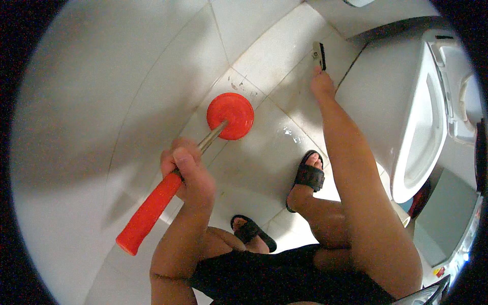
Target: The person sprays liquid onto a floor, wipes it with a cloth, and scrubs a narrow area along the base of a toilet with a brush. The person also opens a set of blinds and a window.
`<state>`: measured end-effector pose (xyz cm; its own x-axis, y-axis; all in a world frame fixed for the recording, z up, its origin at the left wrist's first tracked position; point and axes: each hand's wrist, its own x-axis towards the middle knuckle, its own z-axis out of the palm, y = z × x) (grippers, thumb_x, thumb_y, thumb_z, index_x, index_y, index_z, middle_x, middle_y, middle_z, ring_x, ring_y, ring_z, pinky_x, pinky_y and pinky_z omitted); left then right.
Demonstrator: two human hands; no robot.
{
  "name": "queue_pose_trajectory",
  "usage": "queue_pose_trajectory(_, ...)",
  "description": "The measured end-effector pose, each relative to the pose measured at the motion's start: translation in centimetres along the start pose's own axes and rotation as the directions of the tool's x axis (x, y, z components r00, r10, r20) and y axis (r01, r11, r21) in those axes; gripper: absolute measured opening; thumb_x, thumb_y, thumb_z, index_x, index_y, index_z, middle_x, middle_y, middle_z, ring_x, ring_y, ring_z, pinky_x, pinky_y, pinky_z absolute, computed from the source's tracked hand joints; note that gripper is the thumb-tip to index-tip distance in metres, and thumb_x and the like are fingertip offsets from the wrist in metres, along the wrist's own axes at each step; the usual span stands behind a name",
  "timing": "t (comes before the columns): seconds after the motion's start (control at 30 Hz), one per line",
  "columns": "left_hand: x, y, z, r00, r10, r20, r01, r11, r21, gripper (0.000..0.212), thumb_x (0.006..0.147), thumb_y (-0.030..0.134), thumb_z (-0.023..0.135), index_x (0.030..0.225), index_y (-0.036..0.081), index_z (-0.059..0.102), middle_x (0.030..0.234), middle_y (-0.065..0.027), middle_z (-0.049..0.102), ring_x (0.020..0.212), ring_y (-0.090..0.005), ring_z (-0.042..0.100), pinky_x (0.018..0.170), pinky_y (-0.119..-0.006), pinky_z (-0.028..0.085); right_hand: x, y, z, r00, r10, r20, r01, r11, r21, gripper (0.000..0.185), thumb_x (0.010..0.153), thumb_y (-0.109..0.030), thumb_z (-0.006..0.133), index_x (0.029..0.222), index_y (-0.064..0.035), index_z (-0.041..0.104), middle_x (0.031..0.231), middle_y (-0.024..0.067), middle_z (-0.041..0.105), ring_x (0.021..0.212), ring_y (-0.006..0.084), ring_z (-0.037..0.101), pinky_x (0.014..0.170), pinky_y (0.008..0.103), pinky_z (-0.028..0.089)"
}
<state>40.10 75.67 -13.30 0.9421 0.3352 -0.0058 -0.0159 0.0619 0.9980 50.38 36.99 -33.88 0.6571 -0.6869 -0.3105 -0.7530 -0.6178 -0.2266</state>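
Note:
My left hand (190, 171) is closed around the metal shaft of a plunger (148, 213), just beyond its red grip. The red round cup (230, 116) of the plunger is over the tiled floor near the wall; whether it touches the tiles I cannot tell. My right hand (323, 84) reaches far forward, beside the toilet base, and holds a small light-coloured brush (316, 53) with a dark edge. Dark smudges (237, 82) mark the floor tile behind the red cup. A wet, shiny patch (292, 134) lies between the cup and my sandalled foot.
A white toilet (400, 152) with its seat raised stands on the right. White tiled wall (95, 114) rises on the left. My feet in dark sandals (310, 175) are on the floor. A grey-green panel or box (444, 219) is at the lower right.

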Motion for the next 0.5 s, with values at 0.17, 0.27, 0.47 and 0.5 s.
queue_pose_trajectory(0.17, 1.9, -2.7, -0.4, 0.998, 0.049, 0.031, -0.045, 0.994, -0.1, 0.032, 0.103, 0.026, 0.055, 0.081, 0.01, 0.037, 0.07, -0.0004, 0.043, 0.068, -0.013, 0.042, 0.066, -0.03, 0.037, -5.7, -6.4, 2.1, 0.943, -0.183, 0.277, 0.168, 0.983, 0.078, 0.068, 0.106, -0.056, 0.024, 0.123, -0.0059, 0.066, 0.126, 0.0247, 0.064, 0.119, 0.0443, 0.059, 0.103, 0.0509, 0.045)
queue_pose_trajectory(0.27, 4.0, -3.2, 1.9, 0.987, -0.155, -0.043, 0.141, 0.96, -0.241, 0.03, 0.102, 0.021, 0.054, 0.079, 0.011, 0.038, 0.065, 0.0, 0.042, 0.063, -0.0139, 0.042, 0.066, -0.03, 0.04, -11.1, -9.2, 3.7, 0.901, -0.262, 0.346, 0.271, 0.962, 0.023, 0.069, 0.105, -0.058, 0.025, 0.124, -0.0054, 0.064, 0.122, 0.0231, 0.067, 0.117, 0.0432, 0.061, 0.101, 0.0514, 0.047)
queue_pose_trajectory(0.47, 1.0, -2.9, 1.3, 0.987, -0.024, 0.161, 0.094, 0.89, -0.445, 0.037, 0.101, 0.019, 0.051, 0.067, 0.014, 0.036, 0.055, 0.0014, 0.036, 0.051, -0.016, 0.036, 0.055, -0.035, 0.034, -14.2, -10.6, 1.7, 0.788, -0.323, 0.524, 0.386, 0.922, -0.011, 0.066, 0.103, -0.061, 0.031, 0.127, -0.0087, 0.064, 0.124, 0.0196, 0.068, 0.118, 0.037, 0.064, 0.1, 0.0491, 0.048)
queue_pose_trajectory(0.5, -0.1, -2.5, 1.0, 0.987, -0.023, 0.159, 0.092, 0.889, -0.448, 0.037, 0.101, 0.019, 0.051, 0.067, 0.014, 0.036, 0.055, 0.0014, 0.036, 0.051, -0.016, 0.036, 0.055, -0.035, 0.034, -14.6, -10.4, 1.5, 0.741, -0.326, 0.587, 0.44, 0.896, -0.058, 0.066, 0.103, -0.061, 0.032, 0.126, -0.0085, 0.064, 0.123, 0.0196, 0.068, 0.118, 0.0364, 0.064, 0.099, 0.0485, 0.049)
